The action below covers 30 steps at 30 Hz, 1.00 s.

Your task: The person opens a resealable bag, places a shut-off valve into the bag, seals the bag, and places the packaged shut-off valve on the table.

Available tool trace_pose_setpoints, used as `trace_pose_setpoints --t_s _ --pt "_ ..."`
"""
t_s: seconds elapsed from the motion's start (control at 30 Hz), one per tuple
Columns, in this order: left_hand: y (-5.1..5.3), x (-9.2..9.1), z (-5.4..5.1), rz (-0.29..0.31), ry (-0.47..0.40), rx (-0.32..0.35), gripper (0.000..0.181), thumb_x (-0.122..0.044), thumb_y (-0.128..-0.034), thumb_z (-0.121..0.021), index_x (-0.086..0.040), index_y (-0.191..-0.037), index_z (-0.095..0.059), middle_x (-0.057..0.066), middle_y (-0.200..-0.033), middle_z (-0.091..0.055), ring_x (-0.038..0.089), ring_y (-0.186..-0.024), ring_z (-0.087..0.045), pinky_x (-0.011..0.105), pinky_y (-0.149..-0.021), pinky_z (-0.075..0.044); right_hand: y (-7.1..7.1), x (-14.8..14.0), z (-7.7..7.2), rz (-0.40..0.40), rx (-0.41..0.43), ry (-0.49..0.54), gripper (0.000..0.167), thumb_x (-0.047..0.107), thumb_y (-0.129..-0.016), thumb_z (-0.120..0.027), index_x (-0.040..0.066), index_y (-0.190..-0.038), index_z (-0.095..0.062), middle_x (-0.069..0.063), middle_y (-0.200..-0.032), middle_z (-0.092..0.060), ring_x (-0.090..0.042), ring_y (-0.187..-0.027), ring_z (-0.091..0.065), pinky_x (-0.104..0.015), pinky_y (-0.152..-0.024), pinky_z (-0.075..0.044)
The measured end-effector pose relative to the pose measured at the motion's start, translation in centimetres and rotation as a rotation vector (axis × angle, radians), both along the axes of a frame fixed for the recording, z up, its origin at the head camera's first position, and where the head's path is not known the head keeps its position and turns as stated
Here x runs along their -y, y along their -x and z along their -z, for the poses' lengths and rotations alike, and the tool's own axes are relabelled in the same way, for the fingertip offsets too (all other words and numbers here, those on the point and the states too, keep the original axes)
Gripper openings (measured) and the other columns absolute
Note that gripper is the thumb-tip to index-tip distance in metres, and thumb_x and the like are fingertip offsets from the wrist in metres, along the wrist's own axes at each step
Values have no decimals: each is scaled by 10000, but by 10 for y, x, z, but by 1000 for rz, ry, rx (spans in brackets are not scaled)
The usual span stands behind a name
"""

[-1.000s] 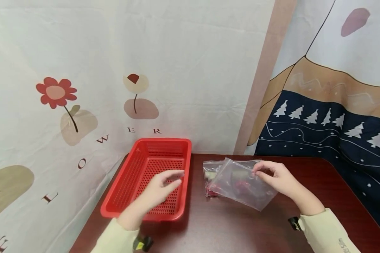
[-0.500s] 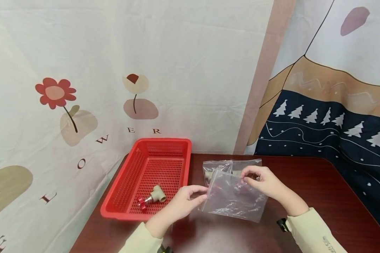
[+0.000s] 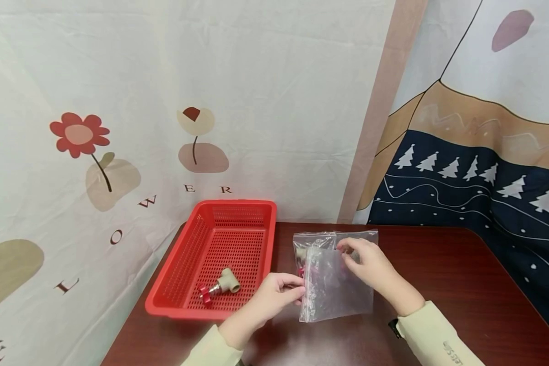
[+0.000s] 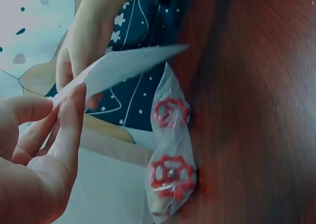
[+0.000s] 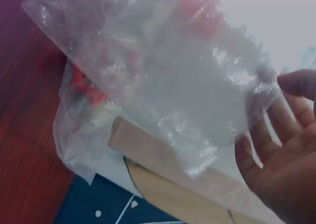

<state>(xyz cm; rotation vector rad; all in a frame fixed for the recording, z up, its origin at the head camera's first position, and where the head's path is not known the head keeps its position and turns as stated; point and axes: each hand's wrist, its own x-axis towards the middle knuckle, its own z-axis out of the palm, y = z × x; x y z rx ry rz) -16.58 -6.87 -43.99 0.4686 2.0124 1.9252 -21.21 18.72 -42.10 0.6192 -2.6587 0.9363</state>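
Observation:
A clear zip-lock bag (image 3: 343, 292), flat with nothing visible inside, hangs in front of me over the table. My left hand (image 3: 272, 297) pinches its zip edge between thumb and fingers. The right hand (image 3: 368, 262) holds the bag's upper edge near the far corner, and the right wrist view shows its thumb and fingers around the plastic. A beige tee valve (image 3: 227, 281) with a red handwheel lies in the red basket (image 3: 273, 239). Behind the held bag are two bagged valves, their red handwheels (image 4: 172, 175) showing in the left wrist view.
The red plastic basket stands on the left of the dark wood table (image 3: 444, 274). A printed cloth backdrop (image 3: 302, 127) rises right behind the table's back edge. The bagged valves lie close to the basket's right side.
My left hand has moved right out of the basket, uncovering the valve there, and has taken the bag's zip edge. The right hand has shifted left and the bag now hangs more upright.

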Motion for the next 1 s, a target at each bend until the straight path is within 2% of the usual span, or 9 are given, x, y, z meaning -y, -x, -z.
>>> trace_pose_setpoints --t_s 0.1,0.2,0.3,0.43,0.57,0.73,0.87,1.0 --pt "-2 -4 -1 -31 -37 40 240 -30 -894 -610 136 -1064 -634 254 -950 -680 162 -732 -689 327 -726 -578 -6 10 1 47 -104 -11 278 119 -822 -699 162 -1084 -616 6 -1079 -621 -180 -1013 -547 -421 -866 -496" --pt "-4 -8 -2 -43 -68 66 251 -53 -899 -614 135 -1064 -638 234 -946 -687 115 -705 -671 332 -728 -578 -18 24 -3 34 -125 58 229 149 -817 -722 181 -1013 -610 40 -1005 -585 -147 -937 -531 -361 -805 -498" --pt "-4 -12 -3 -43 -77 61 261 -69 -903 -617 131 -1068 -641 238 -958 -684 80 -692 -649 317 -720 -578 -30 39 -10 2 -69 131 124 227 -832 -727 230 -873 -609 113 -814 -547 -97 -742 -510 -247 -636 -475" --pt "-3 -18 -4 -54 -39 6 248 -68 -888 -638 127 -1041 -655 286 -892 -674 43 -655 -623 217 -642 -555 -37 51 -14 18 25 157 171 313 -839 -714 273 -726 -592 151 -638 -484 -52 -595 -449 -188 -508 -398" --pt "-3 -21 -5 -44 -18 -37 234 -61 -879 -648 134 -1008 -659 346 -815 -649 21 -610 -620 152 -576 -512 -39 55 -13 12 40 154 165 270 -843 -710 239 -709 -620 139 -625 -497 -6 -580 -434 -188 -499 -394" --pt "-4 -21 -6 -28 -23 -48 233 -55 -892 -626 146 -1007 -650 371 -799 -634 16 -596 -622 150 -567 -509 -39 55 -10 -23 92 177 98 203 -867 -681 199 -774 -651 112 -680 -554 6 -578 -466 -191 -518 -427" --pt "-5 -20 -8 -28 -3 -68 212 -41 -889 -619 129 -1008 -660 341 -801 -651 12 -597 -622 195 -581 -540 -39 55 -11 -38 136 178 94 218 -853 -694 204 -774 -646 120 -666 -564 3 -584 -483 -193 -527 -436" --pt "-6 -22 -9 -37 28 -116 177 -37 -867 -635 94 -976 -684 285 -817 -680 21 -611 -636 226 -591 -552 -40 57 -13 -80 137 169 100 223 -840 -702 203 -757 -650 132 -645 -575 10 -589 -486 -190 -528 -436"
